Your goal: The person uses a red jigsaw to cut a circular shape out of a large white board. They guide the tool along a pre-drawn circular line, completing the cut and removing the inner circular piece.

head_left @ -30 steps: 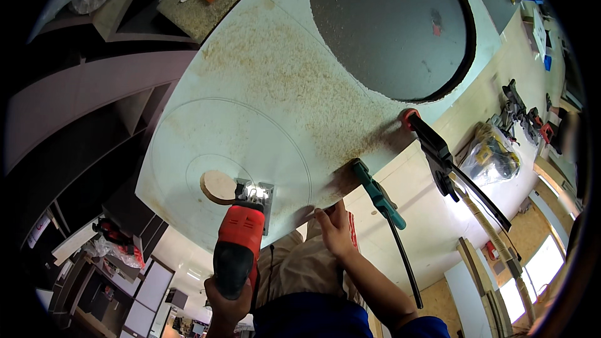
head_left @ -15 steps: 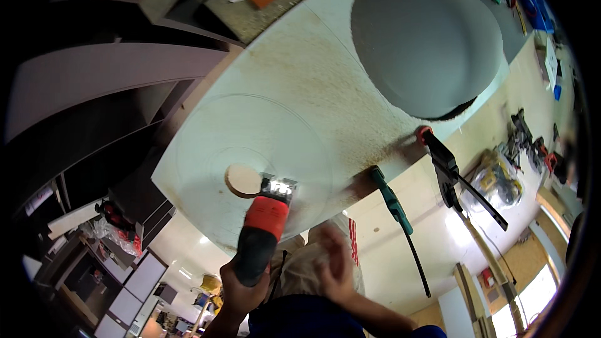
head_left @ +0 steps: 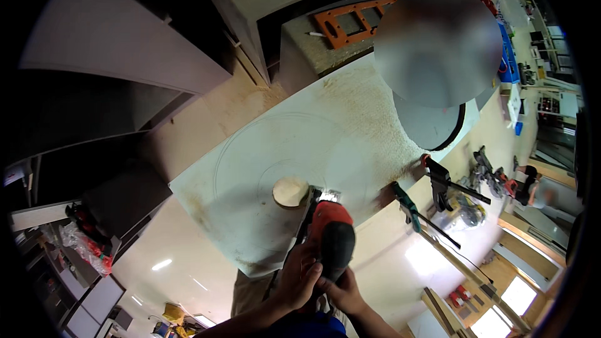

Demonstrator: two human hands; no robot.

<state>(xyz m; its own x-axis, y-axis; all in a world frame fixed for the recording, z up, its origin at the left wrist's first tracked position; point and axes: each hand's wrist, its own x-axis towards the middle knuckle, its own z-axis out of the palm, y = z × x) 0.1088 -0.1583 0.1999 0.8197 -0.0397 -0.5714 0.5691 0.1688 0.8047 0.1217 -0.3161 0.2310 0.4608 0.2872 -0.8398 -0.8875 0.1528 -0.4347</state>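
Note:
A red and black jigsaw rests on a white board, its lit metal front beside a small round hole. Pencilled rings surround that hole. My left hand is closed on the left side of the tool, low on its body. My right hand grips around the rear end of the handle, close to the left one. The blade is hidden from view.
A green-handled clamp and a black clamp with a red pad sit at the board's near right edge. Sawdust covers the right half. Beyond lie a large cut-out, partly under a blurred patch, and an orange template.
My right hand, apart from the tool before, has come onto it. The jigsaw has turned and now stands at the hole's right side. The whole view has shifted.

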